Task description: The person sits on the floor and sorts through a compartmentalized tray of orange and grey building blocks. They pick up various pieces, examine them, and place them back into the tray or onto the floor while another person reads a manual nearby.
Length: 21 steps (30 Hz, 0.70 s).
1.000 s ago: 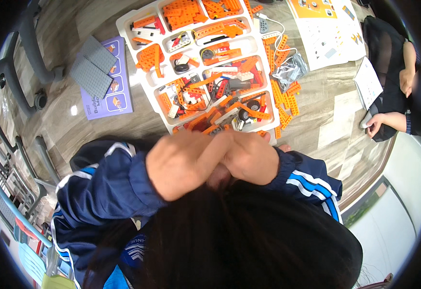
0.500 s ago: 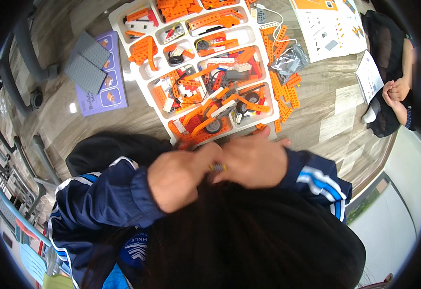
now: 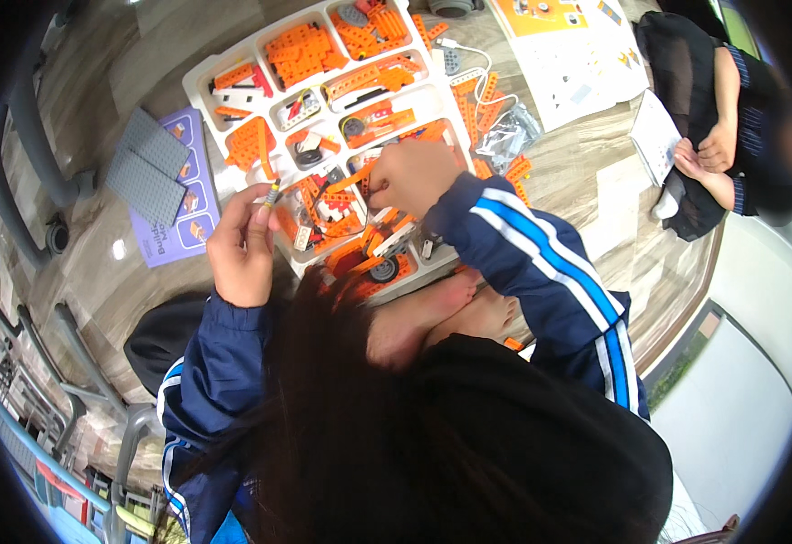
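Observation:
My left hand (image 3: 243, 252) is by the left edge of the white sorting tray (image 3: 204, 91), pinching a small grey-and-yellow building piece (image 3: 272, 194) upright between thumb and fingertips. Over the tray's right-hand compartments, my right hand (image 3: 417, 177) has its fingers curled down among the loose parts; whatever they grip is hidden. Close to those fingers lies an orange beam (image 3: 349, 184). Orange beams, white and red pieces and dark cables fill the compartment between my hands. A black-tyred wheel (image 3: 384, 270) sits in the near part of the tray.
Two grey studded plates (image 3: 145, 186) lie on a purple booklet (image 3: 198, 231) at the left. Right of the tray are a white cable (image 3: 486, 68), a clear plastic bag (image 3: 509, 136) and an open instruction sheet (image 3: 577, 68). Another person's hands (image 3: 713, 154) are at the far right.
My hands were together near my lap and have moved apart. The left now holds the small piece up beside the tray; the right has reached forward into it.

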### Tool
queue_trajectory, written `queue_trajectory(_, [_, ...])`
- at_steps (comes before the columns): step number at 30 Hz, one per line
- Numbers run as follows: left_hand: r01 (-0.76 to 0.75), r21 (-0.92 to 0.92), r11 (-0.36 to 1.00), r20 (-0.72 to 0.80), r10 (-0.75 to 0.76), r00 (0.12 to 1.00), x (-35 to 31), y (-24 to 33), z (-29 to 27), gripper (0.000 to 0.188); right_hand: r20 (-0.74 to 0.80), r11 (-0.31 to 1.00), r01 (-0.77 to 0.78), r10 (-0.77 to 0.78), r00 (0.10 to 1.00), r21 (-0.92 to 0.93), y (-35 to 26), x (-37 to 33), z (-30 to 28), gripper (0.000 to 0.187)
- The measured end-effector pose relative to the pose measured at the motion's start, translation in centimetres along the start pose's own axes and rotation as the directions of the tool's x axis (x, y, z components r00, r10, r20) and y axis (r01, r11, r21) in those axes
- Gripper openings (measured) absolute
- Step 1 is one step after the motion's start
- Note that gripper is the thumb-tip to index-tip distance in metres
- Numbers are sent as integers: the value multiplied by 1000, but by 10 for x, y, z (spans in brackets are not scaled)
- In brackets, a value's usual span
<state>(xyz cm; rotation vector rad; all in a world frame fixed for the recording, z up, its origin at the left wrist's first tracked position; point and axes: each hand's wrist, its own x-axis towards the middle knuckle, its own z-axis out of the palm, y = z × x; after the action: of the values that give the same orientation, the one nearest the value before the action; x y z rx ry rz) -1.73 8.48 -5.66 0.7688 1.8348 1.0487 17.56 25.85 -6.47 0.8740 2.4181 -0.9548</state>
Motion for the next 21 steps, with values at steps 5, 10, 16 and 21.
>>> queue_trajectory(5, [-31,8,999,-4,31,1000,8,-12,2,24,-227,988,50,-83,970,-148,-18,4,23,13])
queue_trajectory(10, [-131,15,991,-3,131,991,8,-15,-1,24,-209,979,12,-55,976,-202,-28,-1,27,11])
queue_trajectory(16, [-139,39,990,-18,140,990,12,-19,-3,25,-113,974,-50,26,993,-222,-43,-8,18,5])
queue_trajectory(21, [-114,56,992,-43,117,992,14,-21,-5,26,-442,957,153,-29,897,248,2,-59,-5,29])
